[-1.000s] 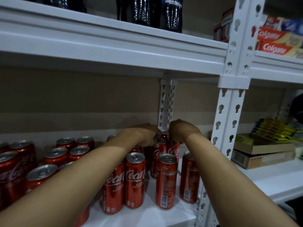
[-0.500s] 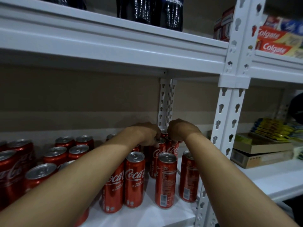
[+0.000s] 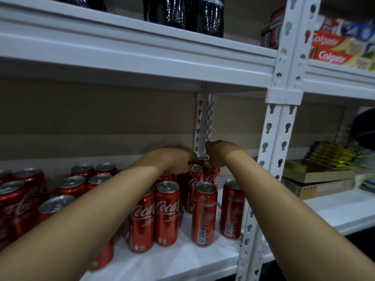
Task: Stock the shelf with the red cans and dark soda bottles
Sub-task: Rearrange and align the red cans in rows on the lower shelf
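Note:
Several red cans [image 3: 167, 213] stand upright on the white lower shelf [image 3: 182, 264], more of them at the left [image 3: 20, 201]. Both arms reach to the back of the row. My left hand [image 3: 174, 159] curls down over the top of a rear red can [image 3: 194, 179]. My right hand [image 3: 219, 153] curls over the neighbouring rear can [image 3: 212, 175], close to the rear post. The backs of the hands hide the fingertips. Dark soda bottles [image 3: 211, 15] stand on the upper shelf [image 3: 121, 49], cut off by the top edge.
A white perforated upright [image 3: 274, 159] divides this bay from the right one. There, toothpaste boxes [image 3: 332, 51] lie on the upper shelf, and cardboard boxes [image 3: 316, 179] with yellow packets [image 3: 332, 151] sit lower. Bare shelf surface shows in front of the cans.
Both hands stay on the rear cans. The cans in front have not moved; only the view shifts slightly.

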